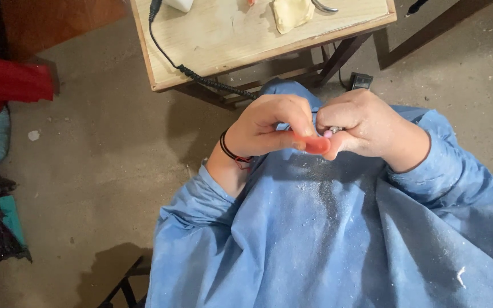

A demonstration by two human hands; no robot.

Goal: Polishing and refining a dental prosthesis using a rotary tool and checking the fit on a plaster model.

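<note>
Left hand [269, 125]: curled shut near picture centre, thumb and fingers pinching the pink piece [314, 144]; black and red cords round the wrist at 8 o'clock of the hand.
Right hand [366, 126]: closed in a fist at 3 o'clock of the left, knuckles up, gripping a small tool [333, 131] whose metal neck and pale round tip just peek out (the rest of it hidden inside the fist).
Pink piece: small, smooth, pinkish-red, lying between the two hands just below their knuckles, above the lap; tool tip touching or just beside its upper right edge, which of the two not clear.
Gown [326, 239]: light blue, covering both arms and the lap, filling the frame from 4 to 7 o'clock; fine pale dust [320, 188] sprinkled on it straight below the hands.
Worktop [223, 40]: pale wood, at 12 o'clock, well apart from the hands.
Cord [201, 77]: black, partly coiled, running off the worktop's front edge toward the left hand.
Pale lump [292, 12]: cream-coloured, irregular, on the worktop at its far edge, 12 o'clock.
Floor [98, 171]: dusty grey concrete, from 8 to 10 o'clock.
Red cloth [9, 82]: bunched at 9 o'clock, on the frame's edge.
</note>
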